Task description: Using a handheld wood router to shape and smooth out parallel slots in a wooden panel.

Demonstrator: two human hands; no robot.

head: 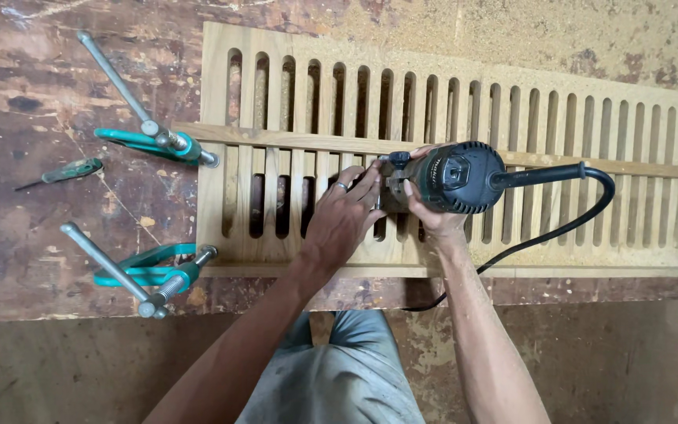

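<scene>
A dark-green router (455, 177) stands upright on the slotted wooden panel (512, 118).

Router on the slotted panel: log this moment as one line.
left hand: on router base | right hand: grips router | slotted panel: clamped by green clamps | sawdust on bench
</scene>
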